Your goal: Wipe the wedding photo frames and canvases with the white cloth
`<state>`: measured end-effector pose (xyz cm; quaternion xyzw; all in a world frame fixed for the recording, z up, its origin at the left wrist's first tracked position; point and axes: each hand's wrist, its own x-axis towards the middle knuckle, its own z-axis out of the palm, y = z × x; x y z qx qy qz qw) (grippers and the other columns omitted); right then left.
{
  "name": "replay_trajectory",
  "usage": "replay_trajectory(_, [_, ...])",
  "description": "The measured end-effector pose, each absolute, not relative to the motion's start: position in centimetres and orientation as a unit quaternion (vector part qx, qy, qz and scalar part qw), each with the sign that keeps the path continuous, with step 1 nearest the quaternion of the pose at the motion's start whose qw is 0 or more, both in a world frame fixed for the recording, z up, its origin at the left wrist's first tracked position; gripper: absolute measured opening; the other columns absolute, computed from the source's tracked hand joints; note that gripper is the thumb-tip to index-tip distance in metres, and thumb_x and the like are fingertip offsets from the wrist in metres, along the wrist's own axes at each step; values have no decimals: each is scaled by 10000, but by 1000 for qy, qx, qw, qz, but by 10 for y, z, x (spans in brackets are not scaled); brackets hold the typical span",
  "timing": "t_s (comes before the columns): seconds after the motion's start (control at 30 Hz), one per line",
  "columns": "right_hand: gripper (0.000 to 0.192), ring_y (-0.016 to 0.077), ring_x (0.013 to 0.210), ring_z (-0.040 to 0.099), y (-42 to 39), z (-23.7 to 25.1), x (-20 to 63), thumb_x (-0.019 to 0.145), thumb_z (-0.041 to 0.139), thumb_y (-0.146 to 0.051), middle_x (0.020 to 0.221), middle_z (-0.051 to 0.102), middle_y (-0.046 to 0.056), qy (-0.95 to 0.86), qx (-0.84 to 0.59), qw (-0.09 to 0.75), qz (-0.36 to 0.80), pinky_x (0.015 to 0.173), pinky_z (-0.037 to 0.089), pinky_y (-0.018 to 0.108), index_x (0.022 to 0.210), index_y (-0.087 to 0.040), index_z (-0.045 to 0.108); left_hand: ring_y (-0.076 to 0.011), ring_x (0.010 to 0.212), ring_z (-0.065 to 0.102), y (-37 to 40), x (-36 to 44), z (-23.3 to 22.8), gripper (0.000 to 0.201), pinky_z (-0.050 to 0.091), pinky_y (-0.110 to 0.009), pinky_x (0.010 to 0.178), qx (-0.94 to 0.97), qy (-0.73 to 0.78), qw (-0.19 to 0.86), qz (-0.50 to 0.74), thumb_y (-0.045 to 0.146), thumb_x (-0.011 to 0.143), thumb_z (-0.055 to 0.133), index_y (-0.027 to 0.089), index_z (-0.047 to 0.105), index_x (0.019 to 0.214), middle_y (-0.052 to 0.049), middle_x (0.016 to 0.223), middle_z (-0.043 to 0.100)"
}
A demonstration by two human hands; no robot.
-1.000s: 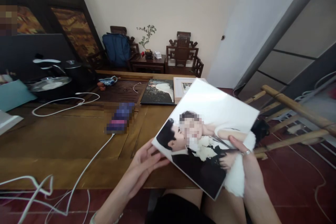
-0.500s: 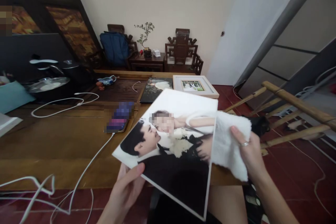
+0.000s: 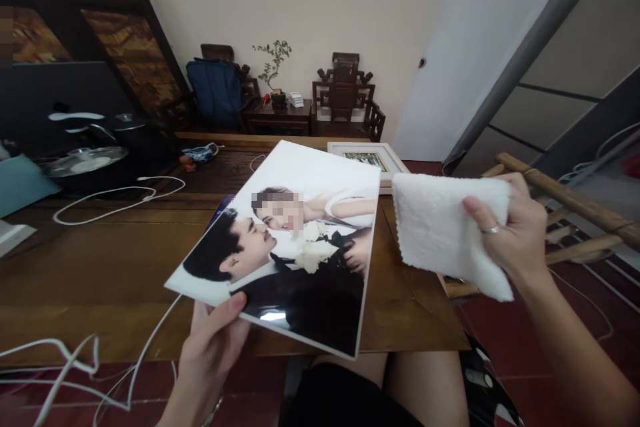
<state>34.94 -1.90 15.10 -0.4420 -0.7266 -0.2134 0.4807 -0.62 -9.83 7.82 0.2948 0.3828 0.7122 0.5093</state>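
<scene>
A glossy photo panel with a wedding picture is tilted over the front of the wooden table. My left hand grips its lower left edge, thumb on the face and the other fingers hidden beneath. To the right, apart from the panel, my right hand holds a white cloth, pinched between thumb and fingers and hanging partly folded. Light glints off the dark lower part of the panel. Behind the panel, a white picture frame lies at the table's far side, partly covered.
A white cable runs across the table's left side, with a phone mostly hidden behind the panel. A lidded pan stands at the far left. A wooden rack is on the right, beyond the table's edge.
The photo panel has moved left and up with my left hand. My right hand has drawn the cloth away from the panel's right edge, to the right and upward.
</scene>
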Motion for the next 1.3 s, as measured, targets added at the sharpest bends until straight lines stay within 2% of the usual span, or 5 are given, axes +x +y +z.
replay_trajectory(0.2, [360, 209, 797, 442, -15, 142, 346, 781, 602, -265, 741, 564, 51, -776, -414, 248, -405, 781, 356, 412, 494, -208, 393, -297, 1191, 517, -91, -6, 74, 582, 410, -453, 1031, 246, 387, 507, 729, 237, 689, 677, 313, 527, 1246, -9, 1190, 643])
replay_trajectory(0.43, [145, 272, 851, 502, -57, 69, 264, 810, 589, -223, 860, 588, 123, -874, -413, 38, -253, 741, 437, 446, 691, -171, 654, -283, 1197, 513, -87, -9, 71, 545, 445, -436, 1004, 267, 398, 493, 726, 236, 711, 679, 335, 533, 1226, 11, 1170, 653])
replay_trajectory(0.7, [292, 354, 1170, 435, -92, 133, 226, 827, 581, -326, 1140, 572, 177, -884, -338, 262, -190, 963, 407, 515, 1036, -127, 623, -207, 967, 654, -72, 10, 81, 529, 571, -268, 788, 263, 394, 500, 725, 214, 615, 772, 308, 594, 1104, 34, 998, 709])
replay_trajectory(1.1, [476, 260, 1214, 451, 45, 139, 190, 868, 304, 17, 1276, 543, 122, -897, -292, 255, -213, 999, 406, 466, 1291, -129, 466, -250, 1164, 537, -5, 12, 110, 457, 461, -412, 977, 412, 282, 555, 665, 153, 702, 713, 216, 552, 1125, -64, 1193, 619])
replay_trajectory(1.3, [511, 256, 1136, 512, 80, 158, 183, 805, 342, 64, 1247, 567, 122, -894, -311, 228, -226, 909, 464, 425, 1263, -114, 480, -284, 1183, 518, 64, 8, 64, 104, 455, -420, 957, 159, 378, 713, 569, 39, 760, 574, 108, 600, 834, -206, 1196, 559])
